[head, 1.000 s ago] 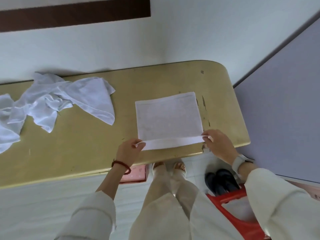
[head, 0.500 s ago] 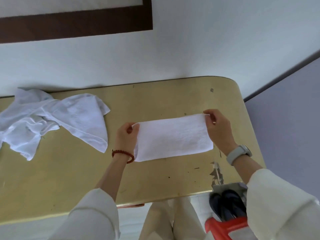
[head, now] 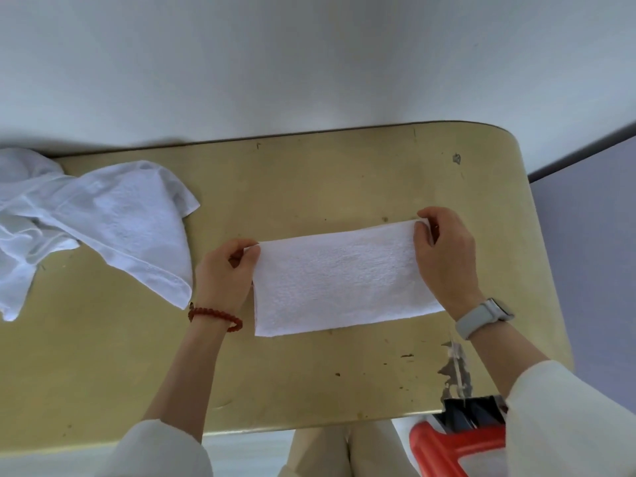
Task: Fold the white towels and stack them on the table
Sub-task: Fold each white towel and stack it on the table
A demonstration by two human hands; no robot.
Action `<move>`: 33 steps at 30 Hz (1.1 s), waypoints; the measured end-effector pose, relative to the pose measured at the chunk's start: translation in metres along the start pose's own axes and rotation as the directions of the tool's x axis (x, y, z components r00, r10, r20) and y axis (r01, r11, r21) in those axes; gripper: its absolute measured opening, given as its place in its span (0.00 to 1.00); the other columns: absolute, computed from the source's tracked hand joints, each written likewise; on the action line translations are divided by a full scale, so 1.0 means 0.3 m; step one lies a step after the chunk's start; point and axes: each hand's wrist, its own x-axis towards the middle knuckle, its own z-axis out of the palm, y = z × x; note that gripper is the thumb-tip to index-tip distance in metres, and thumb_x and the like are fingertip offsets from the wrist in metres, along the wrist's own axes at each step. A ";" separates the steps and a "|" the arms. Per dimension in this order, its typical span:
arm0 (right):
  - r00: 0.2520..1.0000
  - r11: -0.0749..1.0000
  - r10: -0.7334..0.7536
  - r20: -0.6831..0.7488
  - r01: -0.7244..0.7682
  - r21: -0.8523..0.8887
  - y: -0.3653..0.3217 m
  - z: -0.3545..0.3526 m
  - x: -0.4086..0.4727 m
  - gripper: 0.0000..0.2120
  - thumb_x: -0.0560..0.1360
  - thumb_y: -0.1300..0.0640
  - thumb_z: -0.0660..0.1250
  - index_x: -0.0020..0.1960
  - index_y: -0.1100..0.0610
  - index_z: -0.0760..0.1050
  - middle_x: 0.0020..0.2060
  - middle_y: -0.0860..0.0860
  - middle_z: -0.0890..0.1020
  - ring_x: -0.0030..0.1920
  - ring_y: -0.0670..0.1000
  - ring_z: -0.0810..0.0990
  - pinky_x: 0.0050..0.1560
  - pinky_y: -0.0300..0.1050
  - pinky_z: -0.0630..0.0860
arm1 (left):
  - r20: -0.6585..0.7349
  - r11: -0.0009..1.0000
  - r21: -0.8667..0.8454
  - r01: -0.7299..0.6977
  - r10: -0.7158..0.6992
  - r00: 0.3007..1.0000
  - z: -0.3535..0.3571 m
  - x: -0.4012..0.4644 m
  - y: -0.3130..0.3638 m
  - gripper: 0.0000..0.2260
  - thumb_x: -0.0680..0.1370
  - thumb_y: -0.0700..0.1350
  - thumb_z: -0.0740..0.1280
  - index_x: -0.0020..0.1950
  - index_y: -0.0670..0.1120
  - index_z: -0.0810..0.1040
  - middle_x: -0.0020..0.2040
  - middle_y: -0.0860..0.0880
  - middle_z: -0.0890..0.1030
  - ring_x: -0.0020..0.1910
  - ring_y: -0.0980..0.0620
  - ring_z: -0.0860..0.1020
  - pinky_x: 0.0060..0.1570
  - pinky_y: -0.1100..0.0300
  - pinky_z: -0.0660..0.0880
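A white towel [head: 340,280], folded in half into a wide rectangle, lies flat on the yellow table [head: 309,180] right of centre. My left hand [head: 225,273] pinches its far left corner between thumb and fingers. My right hand [head: 445,256] pinches the far right corner the same way. A crumpled heap of unfolded white towels [head: 93,222] lies on the table's left part, running out of view at the left edge.
A white wall stands right behind the table. The table's right end is rounded, with chipped paint near its front right edge [head: 454,370]. A red plastic stool [head: 447,445] stands below that edge beside my legs.
The near edge of the flat towel was lifted and carried over to the far edge, halving it. My hands now hold the far corners. The view has shifted forward over the table.
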 end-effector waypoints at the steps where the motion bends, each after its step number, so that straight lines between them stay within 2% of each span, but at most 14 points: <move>1: 1.000 1.000 -0.004 -0.006 0.004 -0.010 -0.001 0.002 -0.001 0.08 0.77 0.63 0.60 0.53 0.63 0.74 0.46 0.56 0.79 0.40 0.48 0.72 0.42 0.38 0.68 | -0.010 1.000 0.011 -0.006 0.006 1.000 0.002 0.001 0.000 0.04 0.77 0.42 0.64 0.45 0.50 0.78 0.38 0.58 0.78 0.41 0.55 0.76 0.46 0.53 0.77; 4: 0.999 0.999 -0.025 -0.022 0.023 -0.049 0.002 0.006 0.005 0.07 0.77 0.63 0.60 0.51 0.63 0.75 0.44 0.57 0.78 0.38 0.49 0.72 0.39 0.40 0.67 | -0.063 0.999 0.051 0.001 0.002 0.998 0.012 0.003 0.009 0.00 0.76 0.43 0.65 0.45 0.47 0.75 0.37 0.56 0.75 0.36 0.58 0.73 0.39 0.62 0.73; 9: 1.000 0.996 -0.009 0.017 0.011 -0.083 -0.001 0.007 0.014 0.07 0.76 0.64 0.60 0.50 0.63 0.75 0.46 0.58 0.76 0.36 0.52 0.72 0.37 0.45 0.70 | -0.101 0.989 0.148 0.019 -0.004 0.995 0.025 0.007 0.030 0.04 0.75 0.45 0.66 0.45 0.46 0.73 0.33 0.55 0.72 0.33 0.58 0.70 0.33 0.67 0.66; 12: 0.999 0.998 0.032 0.024 -0.030 -0.063 -0.019 -0.009 0.012 0.09 0.76 0.62 0.61 0.53 0.63 0.75 0.51 0.60 0.73 0.42 0.56 0.74 0.42 0.48 0.74 | -0.147 0.974 0.227 0.022 0.012 0.989 0.026 -0.007 0.037 0.10 0.75 0.47 0.66 0.55 0.45 0.73 0.41 0.54 0.75 0.42 0.52 0.74 0.40 0.62 0.69; 14: 0.994 0.978 -0.083 -0.071 0.068 -0.196 -0.034 -0.019 -0.007 0.11 0.75 0.61 0.61 0.55 0.62 0.75 0.52 0.60 0.74 0.48 0.59 0.74 0.45 0.49 0.72 | -0.249 0.941 0.332 -0.071 0.160 0.955 0.030 -0.031 0.023 0.14 0.76 0.46 0.65 0.60 0.44 0.73 0.53 0.47 0.75 0.52 0.47 0.73 0.50 0.54 0.71; 16: 0.956 0.912 -0.273 -0.110 0.221 -0.345 -0.066 -0.010 -0.046 0.12 0.74 0.60 0.59 0.56 0.58 0.76 0.54 0.58 0.77 0.53 0.59 0.74 0.51 0.52 0.69 | -0.274 0.836 0.469 -0.286 0.445 0.853 0.060 -0.071 0.011 0.13 0.76 0.43 0.61 0.60 0.42 0.74 0.57 0.42 0.76 0.57 0.44 0.71 0.55 0.50 0.68; 17: 0.934 0.876 -0.351 -0.068 0.302 -0.375 -0.085 0.007 -0.073 0.14 0.74 0.60 0.58 0.56 0.57 0.76 0.56 0.57 0.77 0.56 0.58 0.74 0.56 0.54 0.66 | -0.223 0.769 0.513 -0.382 0.549 0.805 0.089 -0.095 0.008 0.14 0.76 0.42 0.59 0.59 0.43 0.74 0.58 0.42 0.77 0.59 0.44 0.70 0.57 0.50 0.66; 19: 0.901 0.819 -0.427 0.080 0.423 -0.387 -0.118 0.057 -0.126 0.17 0.73 0.59 0.55 0.58 0.57 0.75 0.60 0.56 0.77 0.64 0.58 0.72 0.66 0.58 0.59 | -0.048 0.660 0.564 -0.497 0.626 0.778 0.162 -0.135 -0.002 0.15 0.76 0.42 0.55 0.62 0.43 0.72 0.61 0.43 0.76 0.64 0.44 0.69 0.62 0.50 0.61; 21: 0.892 0.787 -0.392 0.224 0.451 -0.420 -0.124 0.116 -0.165 0.19 0.75 0.56 0.53 0.62 0.57 0.73 0.64 0.57 0.74 0.68 0.60 0.68 0.68 0.62 0.53 | 0.076 0.623 0.615 -0.483 0.563 0.823 0.225 -0.156 -0.011 0.18 0.77 0.45 0.52 0.66 0.44 0.66 0.66 0.43 0.72 0.69 0.44 0.63 0.67 0.47 0.56; 23: 0.895 0.781 -0.317 0.314 0.434 -0.449 -0.101 0.148 -0.183 0.21 0.77 0.51 0.50 0.67 0.55 0.69 0.68 0.57 0.69 0.70 0.60 0.62 0.68 0.63 0.51 | 0.131 0.603 0.671 -0.432 0.477 0.869 0.254 -0.153 -0.027 0.21 0.79 0.51 0.48 0.70 0.46 0.60 0.71 0.43 0.67 0.71 0.44 0.57 0.67 0.44 0.52; 26: 0.898 0.777 -0.279 0.341 0.420 -0.469 -0.039 0.135 -0.189 0.24 0.78 0.46 0.48 0.72 0.50 0.60 0.72 0.55 0.62 0.73 0.58 0.55 0.70 0.60 0.48 | 0.193 0.525 0.731 -0.437 0.456 0.869 0.241 -0.142 -0.066 0.25 0.79 0.57 0.41 0.73 0.48 0.56 0.73 0.44 0.62 0.72 0.44 0.54 0.68 0.40 0.48; 28: 0.903 0.773 -0.262 0.340 0.407 -0.487 -0.002 0.101 -0.186 0.25 0.78 0.44 0.46 0.73 0.48 0.56 0.73 0.55 0.60 0.73 0.59 0.55 0.71 0.60 0.48 | 0.216 0.490 0.742 -0.458 0.472 0.855 0.217 -0.133 -0.081 0.25 0.79 0.59 0.44 0.74 0.51 0.55 0.74 0.45 0.60 0.73 0.44 0.53 0.68 0.39 0.47; 31: 0.908 0.771 -0.237 0.345 0.391 -0.503 0.043 0.050 -0.173 0.25 0.78 0.44 0.45 0.74 0.49 0.54 0.73 0.55 0.58 0.73 0.58 0.55 0.70 0.60 0.46 | 0.244 0.456 0.749 -0.480 0.483 0.841 0.194 -0.117 -0.096 0.26 0.78 0.61 0.42 0.74 0.53 0.54 0.74 0.46 0.59 0.73 0.44 0.53 0.67 0.38 0.48; 33: 0.899 0.784 -0.276 0.340 0.415 -0.462 0.070 0.023 -0.164 0.24 0.78 0.47 0.45 0.73 0.53 0.58 0.73 0.56 0.61 0.73 0.57 0.57 0.69 0.60 0.48 | 0.290 0.431 0.741 -0.516 0.487 0.824 0.179 -0.098 -0.094 0.27 0.78 0.62 0.39 0.74 0.53 0.55 0.74 0.46 0.60 0.73 0.43 0.54 0.67 0.35 0.51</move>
